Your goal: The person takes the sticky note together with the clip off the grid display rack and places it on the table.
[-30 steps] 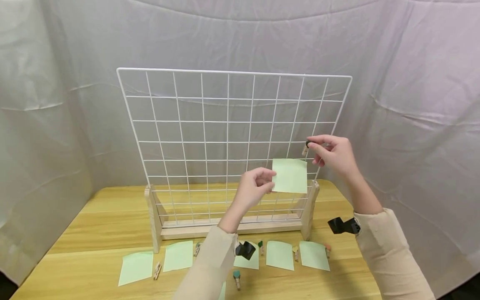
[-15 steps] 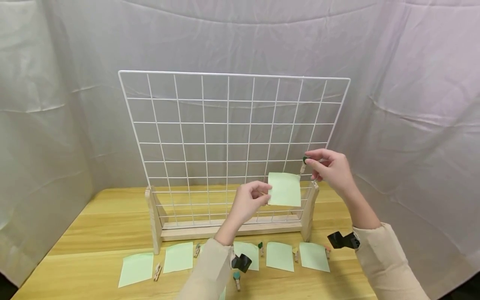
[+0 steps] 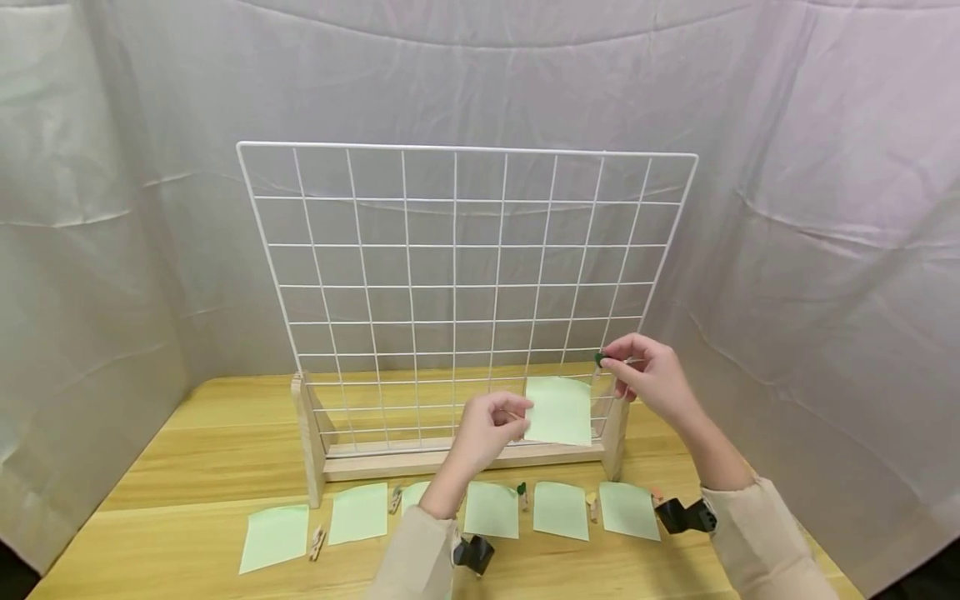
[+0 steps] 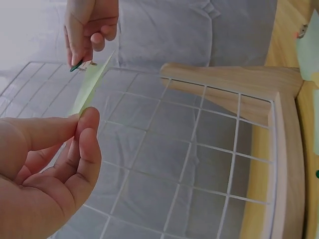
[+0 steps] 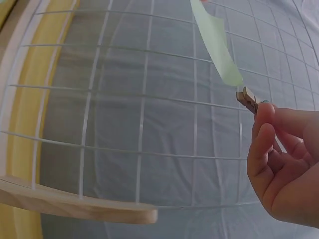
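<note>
My left hand (image 3: 483, 429) pinches a pale green paper note (image 3: 558, 411) by its left edge, thumb against fingertips. The note stands in front of the lower right of the white wire grid (image 3: 453, 246). To its right, my right hand (image 3: 651, 373) pinches a small wooden clothespin (image 5: 247, 99) with a dark green top. In the right wrist view the clothespin's jaw end is right at the note's corner. The left wrist view shows the note (image 4: 90, 87) nearly edge-on, with the other hand (image 4: 92, 30) beyond it.
A wooden stand (image 3: 465, 461) holds the grid upright on the wooden table (image 3: 187, 467). Along the front lie several green notes (image 3: 273, 537), with small clothespins (image 3: 317, 543) between them. Grey cloth (image 3: 480, 83) hangs behind and at both sides.
Both hands have moved down and slightly left in front of the grid, carrying the note and the clothespin. The clothespin stays by the note's upper right corner.
</note>
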{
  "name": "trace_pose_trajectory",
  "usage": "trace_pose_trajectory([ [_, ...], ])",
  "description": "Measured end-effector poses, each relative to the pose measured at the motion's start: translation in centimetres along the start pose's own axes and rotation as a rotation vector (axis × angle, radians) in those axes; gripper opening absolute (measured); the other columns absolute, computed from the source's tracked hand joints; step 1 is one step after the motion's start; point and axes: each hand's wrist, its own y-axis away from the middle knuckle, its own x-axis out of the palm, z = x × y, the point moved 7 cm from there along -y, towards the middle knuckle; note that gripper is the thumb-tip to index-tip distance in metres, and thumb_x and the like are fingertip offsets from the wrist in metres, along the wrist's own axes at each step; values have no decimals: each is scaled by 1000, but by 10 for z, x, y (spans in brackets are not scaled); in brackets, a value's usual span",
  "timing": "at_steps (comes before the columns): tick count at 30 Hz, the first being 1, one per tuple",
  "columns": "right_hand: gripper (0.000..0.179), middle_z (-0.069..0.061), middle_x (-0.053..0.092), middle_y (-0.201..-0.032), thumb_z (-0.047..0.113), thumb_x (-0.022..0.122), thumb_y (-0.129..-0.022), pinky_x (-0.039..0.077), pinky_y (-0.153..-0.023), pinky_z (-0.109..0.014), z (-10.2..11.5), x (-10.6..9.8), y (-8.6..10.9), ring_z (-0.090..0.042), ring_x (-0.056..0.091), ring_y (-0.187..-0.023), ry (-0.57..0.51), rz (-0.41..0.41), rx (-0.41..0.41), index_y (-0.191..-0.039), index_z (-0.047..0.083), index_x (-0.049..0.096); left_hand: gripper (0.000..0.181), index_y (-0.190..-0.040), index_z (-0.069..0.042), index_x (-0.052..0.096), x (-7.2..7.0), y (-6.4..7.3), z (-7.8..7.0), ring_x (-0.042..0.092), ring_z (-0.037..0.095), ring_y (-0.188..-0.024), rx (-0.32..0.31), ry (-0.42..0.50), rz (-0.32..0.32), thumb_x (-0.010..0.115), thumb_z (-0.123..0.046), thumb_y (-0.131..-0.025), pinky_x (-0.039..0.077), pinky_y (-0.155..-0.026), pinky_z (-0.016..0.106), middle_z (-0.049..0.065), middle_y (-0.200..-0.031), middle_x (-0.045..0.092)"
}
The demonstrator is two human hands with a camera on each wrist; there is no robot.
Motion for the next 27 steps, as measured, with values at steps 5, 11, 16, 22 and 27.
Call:
trace_pose_trajectory([
  [5,17,-11,57,-78,3,60,-84,45,-42,-28,-12,8,8,-15,52,-47,-13,34,35,-97,-8,56,16,-95,5,64,1,10,6,58,17,-61,-30,-22,12,60,5,-80,49,-56,25,10,-78,61],
  [11,18,-16,58,-80,3,60,-84,45,-42,-28,-22,18,17,-15,51,-47,-15,76,60,-98,-7,57,16,-94,3,65,4,17,22,58,14,-63,-58,-23,20,62,5,-79,51,-58,33,8,-80,61],
  [16,17,-18,58,-80,3,60,-84,45,-41,-28,-35,23,27,-16,51,-48,-14,93,96,-97,-7,58,16,-94,4,64,6,24,30,59,15,-64,-84,6,42,63,6,-78,50,-58,24,12,-82,62],
  [22,16,-22,57,-80,1,59,-84,44,-41,-26,-56,32,42,-15,51,-48,-57,128,145,-96,-8,57,19,-95,6,62,7,32,36,60,18,-63,-100,48,49,62,9,-77,51,-58,27,15,-82,60],
  [27,16,-16,58,-76,1,58,-84,45,-42,-28,-72,37,52,-17,52,-48,-93,142,212,-97,-8,57,17,-93,9,62,8,41,26,60,26,-64,-108,48,66,60,12,-77,52,-58,34,18,-80,59],
])
